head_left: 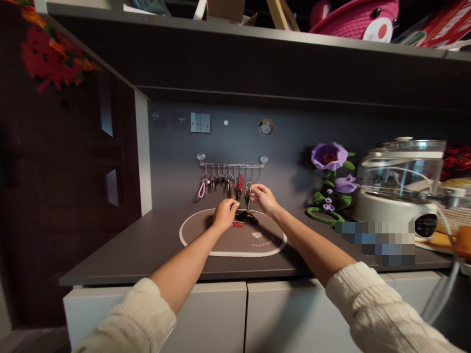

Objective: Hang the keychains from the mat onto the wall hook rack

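Both my arms reach out over a dark countertop [147, 250] toward a metal hook rail [232, 165] on the grey wall, where several keys hang. My right hand [263, 197] is pinched on a key ring with keys [248, 192] just below the rail's right end. Fingers curled, my left hand [224, 213] is closed over an oval brown mat [235, 242], beside a dark key bundle with a red tag [243, 218] lying on the mat. What the left hand grips is hidden. A pink loop strap [201, 189] hangs at the rail's left end.
A purple flower ornament [331, 181] stands at the right of the mat. Further right sits a glass-lidded white cooker [401, 186]. A dark door [66, 196] closes off the left. A shelf [235, 29] runs overhead. White cabinet doors [221, 309] are below the counter.
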Demonstrator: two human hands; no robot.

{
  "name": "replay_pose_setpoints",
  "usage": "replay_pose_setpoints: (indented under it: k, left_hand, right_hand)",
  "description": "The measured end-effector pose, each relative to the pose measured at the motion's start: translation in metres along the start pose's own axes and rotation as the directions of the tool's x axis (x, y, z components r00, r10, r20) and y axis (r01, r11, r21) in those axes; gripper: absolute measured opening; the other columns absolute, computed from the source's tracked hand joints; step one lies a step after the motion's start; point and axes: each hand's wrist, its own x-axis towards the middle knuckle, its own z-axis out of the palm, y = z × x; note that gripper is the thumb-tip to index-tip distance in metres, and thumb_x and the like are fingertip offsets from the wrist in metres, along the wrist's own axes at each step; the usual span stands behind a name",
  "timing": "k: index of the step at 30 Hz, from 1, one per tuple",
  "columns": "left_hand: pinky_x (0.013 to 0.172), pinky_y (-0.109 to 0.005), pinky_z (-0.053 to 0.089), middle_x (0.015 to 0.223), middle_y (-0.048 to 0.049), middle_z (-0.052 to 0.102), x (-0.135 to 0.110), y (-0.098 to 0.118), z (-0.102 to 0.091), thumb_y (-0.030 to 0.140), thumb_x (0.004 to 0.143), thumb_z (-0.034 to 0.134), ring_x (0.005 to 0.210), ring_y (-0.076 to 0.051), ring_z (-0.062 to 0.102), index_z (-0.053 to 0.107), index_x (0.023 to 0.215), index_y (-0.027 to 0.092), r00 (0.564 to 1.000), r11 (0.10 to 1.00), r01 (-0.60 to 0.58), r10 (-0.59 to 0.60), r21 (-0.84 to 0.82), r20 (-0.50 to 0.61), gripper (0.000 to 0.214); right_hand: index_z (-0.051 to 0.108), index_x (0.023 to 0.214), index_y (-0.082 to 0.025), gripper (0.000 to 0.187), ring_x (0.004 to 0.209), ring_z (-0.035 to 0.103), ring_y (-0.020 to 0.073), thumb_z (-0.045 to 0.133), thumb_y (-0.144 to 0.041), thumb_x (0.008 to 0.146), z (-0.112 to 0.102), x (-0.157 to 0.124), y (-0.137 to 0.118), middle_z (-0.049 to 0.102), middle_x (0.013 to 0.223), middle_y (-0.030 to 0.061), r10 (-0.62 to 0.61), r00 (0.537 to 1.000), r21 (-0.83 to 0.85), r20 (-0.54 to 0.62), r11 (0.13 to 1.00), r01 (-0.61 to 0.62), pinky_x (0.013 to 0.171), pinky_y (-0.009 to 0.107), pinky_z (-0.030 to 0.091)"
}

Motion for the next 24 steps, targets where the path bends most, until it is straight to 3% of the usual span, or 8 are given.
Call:
replay_pose_setpoints:
  k: [7, 12, 17, 24]
  left_hand:
    - [0.072, -0.025, 0.039, 0.08, -0.0051, 0.063, -0.001, -0.002, -0.005, 0.022, 0.083, 0.045, 0.078, -0.014, 0.055, 0.063, 0.076, 0.017, 1.0, 0.976, 0.002, -0.008, 0.217, 0.027, 0.02]
    - [0.072, -0.025, 0.038, 0.082, -0.0057, 0.063, 0.0, -0.003, -0.009, 0.022, 0.084, 0.044, 0.079, -0.015, 0.055, 0.063, 0.079, 0.017, 0.999, 0.961, 0.029, -0.041, 0.276, 0.035, 0.02]
    - [0.072, -0.025, 0.038, 0.083, -0.006, 0.063, 0.0, -0.003, -0.009, 0.023, 0.084, 0.044, 0.08, -0.015, 0.055, 0.064, 0.079, 0.017, 0.997, 0.956, 0.053, -0.067, 0.288, 0.037, 0.021]
    - [0.073, -0.025, 0.038, 0.084, -0.0057, 0.063, 0.0, -0.005, -0.008, 0.024, 0.084, 0.043, 0.082, -0.015, 0.055, 0.064, 0.08, 0.018, 0.997, 0.955, 0.055, -0.069, 0.292, 0.038, 0.022]
  right_hand:
    - [0.049, 0.073, -0.017, 0.005, 0.04, 0.041, 0.0022, 0.051, -0.02, 0.076, 0.009, 0.041, -0.015, 0.058, 0.066, -0.0021, 0.027, 0.989, 0.021, -0.148, 0.999, -0.025, 0.041, 0.015, 0.03]
    - [0.047, 0.069, -0.016, 0.012, 0.039, 0.04, 0.0035, 0.043, -0.015, 0.08, 0.018, 0.061, -0.02, 0.056, 0.058, -0.0021, 0.076, 0.966, 0.024, -0.247, 0.997, -0.073, 0.039, 0.016, 0.028]
    - [0.046, 0.057, -0.015, 0.024, 0.036, 0.031, 0.0045, 0.043, -0.014, 0.081, 0.025, 0.071, -0.015, 0.043, 0.041, -0.0039, 0.112, 0.949, 0.015, -0.295, 0.994, -0.112, 0.039, 0.017, 0.028]
    - [0.045, 0.055, -0.016, 0.026, 0.037, 0.034, 0.0051, 0.043, -0.011, 0.08, 0.027, 0.08, -0.003, 0.046, 0.042, -0.0036, 0.118, 0.936, 0.038, -0.331, 0.993, -0.112, 0.04, 0.018, 0.031]
